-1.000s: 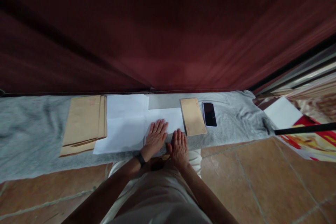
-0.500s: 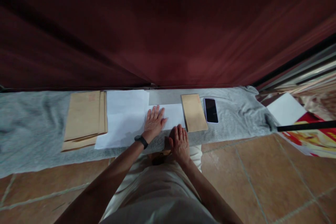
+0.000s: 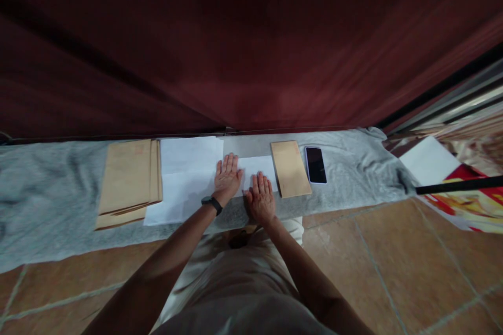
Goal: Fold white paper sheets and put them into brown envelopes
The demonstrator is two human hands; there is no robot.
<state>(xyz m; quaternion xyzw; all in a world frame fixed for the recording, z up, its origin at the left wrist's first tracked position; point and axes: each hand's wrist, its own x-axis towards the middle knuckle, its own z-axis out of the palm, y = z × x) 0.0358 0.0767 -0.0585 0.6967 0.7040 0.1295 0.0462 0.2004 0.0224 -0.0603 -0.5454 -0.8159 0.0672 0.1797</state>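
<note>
A white paper (image 3: 257, 166), smaller than the sheets beside it and apparently folded, lies in front of me on a grey cloth. My left hand (image 3: 227, 180), with a dark band at the wrist, rests flat over its left end, fingers stretched out. On its near edge lies my right hand (image 3: 261, 201), palm down and fingers extended. Larger white sheets (image 3: 184, 183) spread just left of my left hand. A single brown envelope (image 3: 291, 170) sits a little right of my right hand. What is under both palms is hidden.
Several brown envelopes (image 3: 128, 172) are stacked at the left. A phone (image 3: 316, 165) lies right of the single envelope. The grey cloth (image 3: 353, 167) covers a narrow ledge against a dark red panel (image 3: 251, 63). A red and yellow printed item (image 3: 471, 201) stands at far right.
My right hand has moved up from the near edge onto the white paper. My left hand has slid slightly left towards the paper's left end.
</note>
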